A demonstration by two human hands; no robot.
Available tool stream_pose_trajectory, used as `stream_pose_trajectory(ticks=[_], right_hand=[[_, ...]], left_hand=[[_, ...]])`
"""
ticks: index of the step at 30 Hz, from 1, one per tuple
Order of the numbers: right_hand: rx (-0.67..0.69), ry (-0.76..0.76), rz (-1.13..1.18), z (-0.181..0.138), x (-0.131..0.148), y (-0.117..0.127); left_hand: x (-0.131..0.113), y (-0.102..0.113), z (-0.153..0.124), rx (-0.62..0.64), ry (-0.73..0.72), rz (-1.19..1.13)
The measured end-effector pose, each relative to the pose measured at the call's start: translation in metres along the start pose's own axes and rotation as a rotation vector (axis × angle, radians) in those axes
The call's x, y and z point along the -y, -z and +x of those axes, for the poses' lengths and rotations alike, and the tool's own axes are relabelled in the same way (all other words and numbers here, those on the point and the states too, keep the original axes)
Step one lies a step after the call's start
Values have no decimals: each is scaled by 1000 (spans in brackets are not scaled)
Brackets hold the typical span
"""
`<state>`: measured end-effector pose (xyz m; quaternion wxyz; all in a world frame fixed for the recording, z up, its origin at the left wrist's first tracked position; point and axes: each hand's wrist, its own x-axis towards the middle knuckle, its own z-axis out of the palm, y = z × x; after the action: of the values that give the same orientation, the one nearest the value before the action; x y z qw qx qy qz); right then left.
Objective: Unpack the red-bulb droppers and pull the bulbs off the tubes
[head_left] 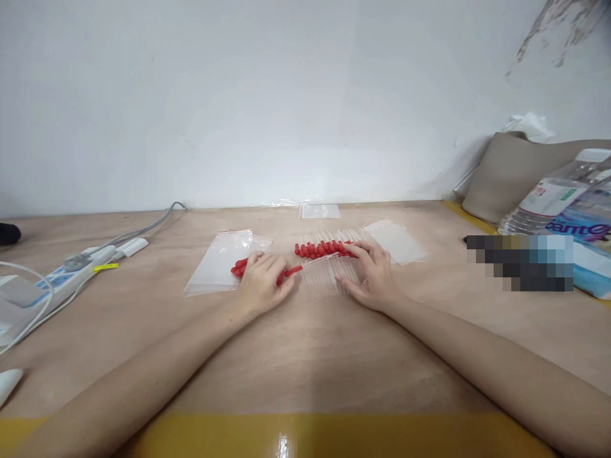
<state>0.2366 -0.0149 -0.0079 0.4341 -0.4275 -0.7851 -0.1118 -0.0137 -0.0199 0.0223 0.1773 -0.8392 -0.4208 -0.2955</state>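
My left hand [265, 280] is curled over a small group of red rubbery pieces [238, 267], its thumb and fingers closed around some of them. One red piece [294, 270] sticks out past the fingertips, and a thin clear tube runs on from its end. To the right lies a row of red-tipped pieces [317, 249] across a spread of thin clear tubes [321, 277]. My right hand [375, 277] rests at the right side of this spread, thumb and fingers apart, its index fingertip at the red row and its thumb on the tubes.
Clear plastic bags lie left [214, 257] and right [398, 238] of the hands, with another bag [319, 211] by the wall. A power strip [62, 283] with cables is at left. A grey bin [491, 175] and water bottle [544, 200] stand at right.
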Motion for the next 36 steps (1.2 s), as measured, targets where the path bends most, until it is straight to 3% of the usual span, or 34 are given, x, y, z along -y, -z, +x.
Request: stream_pose_trajectory(ticks=[6, 11, 16, 22, 27, 36], right_hand=[[109, 206, -11, -1, 8, 2], [185, 247, -56, 3, 17, -2], [174, 264, -55, 6, 22, -9], [190, 295, -43, 4, 21, -11], [188, 321, -23, 4, 22, -8], [139, 376, -56, 3, 19, 5]], left_hand=[[-6, -16, -9, 0, -129, -106], [-4, -22, -9, -47, -151, -159], [-7, -23, -8, -124, -181, -157], [-15, -21, -1, -38, -268, -133], [-17, -17, 0, 53, -273, -105], [-15, -11, -9, 101, -245, -107]])
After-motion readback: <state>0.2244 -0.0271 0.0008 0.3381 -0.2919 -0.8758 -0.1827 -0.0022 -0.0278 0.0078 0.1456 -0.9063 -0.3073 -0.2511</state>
